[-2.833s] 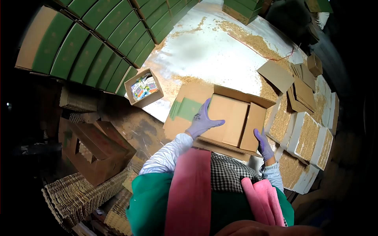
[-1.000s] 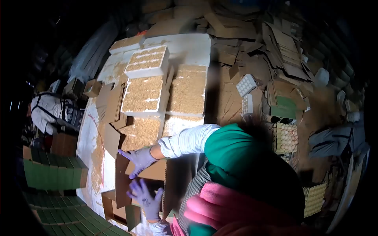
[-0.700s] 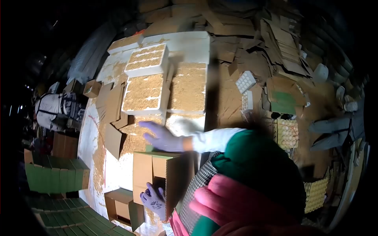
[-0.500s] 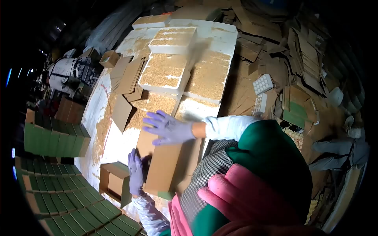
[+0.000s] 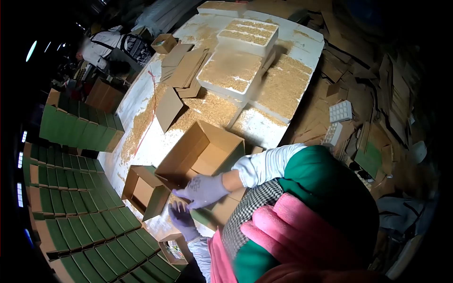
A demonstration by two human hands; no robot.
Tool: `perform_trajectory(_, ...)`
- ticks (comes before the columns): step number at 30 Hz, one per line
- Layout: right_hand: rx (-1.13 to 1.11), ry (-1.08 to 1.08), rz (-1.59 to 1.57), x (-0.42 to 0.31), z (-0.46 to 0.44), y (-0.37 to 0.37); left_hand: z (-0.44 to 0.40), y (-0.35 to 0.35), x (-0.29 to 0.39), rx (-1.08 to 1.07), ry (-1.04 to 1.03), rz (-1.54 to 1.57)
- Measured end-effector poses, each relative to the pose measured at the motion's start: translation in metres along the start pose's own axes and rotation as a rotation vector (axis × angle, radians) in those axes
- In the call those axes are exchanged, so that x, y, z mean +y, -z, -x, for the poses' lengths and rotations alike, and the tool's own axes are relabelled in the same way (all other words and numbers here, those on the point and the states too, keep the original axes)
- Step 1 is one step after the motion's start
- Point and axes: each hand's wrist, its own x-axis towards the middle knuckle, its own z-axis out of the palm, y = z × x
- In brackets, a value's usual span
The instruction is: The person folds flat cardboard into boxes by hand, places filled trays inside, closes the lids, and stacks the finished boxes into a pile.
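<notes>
An open cardboard box stands on the table with its inside facing up. Over its near edge lies my right hand in a purple glove, fingers stretched to the left; whether it touches the box wall I cannot tell. My left hand, gloved alike, is just below it, fingers apart and nothing in them. Left of both hands is a smaller open box, green outside. Below my right hand, a brown and green cardboard piece is partly covered by the hand and my clothing.
White foam trays filled with brown grainy material stand farther up the table. Flat cardboard pieces lie beside them. Rows of green boxes fill the left. A small box holds little items. A person bends at upper left.
The large box, earlier with brown panels under my right palm, now shows its open inside. My right hand has moved down towards my left, which has also dropped lower. The view has shifted.
</notes>
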Motion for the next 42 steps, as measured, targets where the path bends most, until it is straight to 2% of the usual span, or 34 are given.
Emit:
perform_trajectory(1, -0.166, 0.057, -0.092, -0.007, 0.003, -0.015, 0.001, -0.004, 0.010, -0.151, -0.139, -0.164)
perform_trajectory(2, -0.237, 0.271, 0.006, 0.011, -0.015, -0.074, 0.002, -0.006, 0.013, -0.295, -0.277, -0.324)
perform_trajectory(4, 0.137, 0.183, -0.201, 0.030, 0.001, -0.046, 0.032, -0.032, -0.011, -0.274, -0.377, -0.718)
perform_trajectory(5, 0.294, 0.097, -0.291, 0.043, 0.014, -0.014, 0.038, -0.051, -0.011, -0.151, -0.300, -0.659)
perform_trajectory(6, 0.540, -0.038, -0.320, 0.068, 0.032, 0.023, 0.018, -0.029, -0.018, -0.111, -0.319, -0.639)
perform_trajectory(8, 1.121, -0.451, -0.321, 0.150, 0.076, 0.093, -0.010, -0.007, -0.022, -0.076, -0.357, -0.643)
perform_trajectory(9, 1.315, -0.676, -0.369, 0.198, 0.098, 0.119, -0.011, -0.004, -0.023, -0.069, -0.371, -0.664)
perform_trajectory(10, 1.386, -0.845, -0.519, 0.243, 0.116, 0.137, -0.007, -0.005, -0.029, -0.058, -0.385, -0.686)
perform_trajectory(11, 1.362, -0.901, -0.769, 0.266, 0.126, 0.149, 0.008, -0.034, -0.022, -0.123, -0.351, -0.639)
perform_trajectory(13, 1.246, -0.810, -1.207, 0.296, 0.135, 0.142, 0.035, -0.089, -0.010, -0.014, -0.290, -0.721)
perform_trajectory(14, 1.267, -0.749, -1.302, 0.304, 0.137, 0.137, 0.032, -0.086, -0.013, 0.013, -0.322, -0.785)
perform_trajectory(16, 1.436, -0.581, -1.341, 0.336, 0.143, 0.113, 0.011, -0.055, -0.028, 0.046, -0.433, -0.953)
perform_trajectory(17, 1.550, -0.463, -1.323, 0.348, 0.142, 0.105, 0.020, -0.065, -0.027, 0.077, -0.419, -0.996)
perform_trajectory(18, 1.667, -0.441, -1.376, 0.357, 0.149, 0.095, 0.026, -0.075, -0.026, 0.106, -0.402, -1.038)
perform_trajectory(19, 1.679, -0.431, -1.326, 0.344, 0.159, 0.093, 0.026, -0.076, -0.022, 0.086, -0.389, -1.011)
perform_trajectory(22, 1.559, -0.350, -1.232, 0.275, 0.178, 0.097, 0.018, -0.078, -0.022, 0.066, -0.388, -0.972)
perform_trajectory(24, 1.301, -0.359, -1.305, 0.236, 0.181, 0.112, 0.007, -0.078, -0.027, 0.099, -0.429, -1.039)
perform_trajectory(26, 0.923, -0.379, -1.428, 0.224, 0.175, 0.126, -0.002, -0.091, -0.023, 0.043, -0.401, -0.898)
perform_trajectory(27, 0.934, -0.362, -1.294, 0.196, 0.156, 0.136, -0.012, -0.089, -0.026, 0.049, -0.401, -0.863)
perform_trajectory(28, 0.850, -0.351, -1.257, 0.168, 0.140, 0.147, -0.019, -0.090, -0.026, 0.036, -0.370, -0.838)
perform_trajectory(29, 0.770, -0.361, -1.216, 0.136, 0.124, 0.155, -0.040, -0.067, -0.035, -0.027, -0.458, -1.019)
perform_trajectory(30, 0.696, -0.372, -1.171, 0.112, 0.109, 0.158, -0.049, -0.059, -0.036, -0.062, -0.496, -1.074)
perform_trajectory(31, 0.596, -0.404, -1.153, 0.101, 0.097, 0.158, -0.059, -0.051, -0.037, -0.096, -0.536, -1.127)
perform_trajectory(33, 0.459, -0.536, -0.649, 0.105, 0.077, 0.148, -0.023, -0.087, -0.023, -0.116, -0.506, -0.990)
perform_trajectory(34, 0.352, -0.612, -0.429, 0.084, 0.062, 0.150, -0.024, -0.089, -0.028, -0.142, -0.448, -0.845)
perform_trajectory(35, 0.311, -0.502, -0.536, 0.079, 0.051, 0.137, -0.024, -0.091, -0.032, -0.160, -0.391, -0.698)
perform_trajectory(36, 0.247, -0.507, -0.402, 0.087, 0.041, 0.125, -0.058, -0.060, -0.070, -0.158, -0.635, -0.830)
perform_trajectory(38, 0.218, -0.515, -0.225, 0.090, 0.019, 0.106, -0.068, -0.045, -0.065, -0.100, -0.583, -0.882)
perform_trajectory(39, 0.174, -0.534, -0.250, 0.096, 0.012, 0.100, -0.073, -0.037, -0.063, -0.073, -0.556, -0.907)
perform_trajectory(40, 0.168, -0.558, -0.251, 0.091, 0.009, 0.102, -0.040, -0.059, -0.026, -0.063, -0.370, -0.652)
perform_trajectory(42, 0.124, -0.591, -0.239, 0.077, 0.001, 0.109, -0.038, -0.065, -0.014, -0.185, -0.419, -0.604)
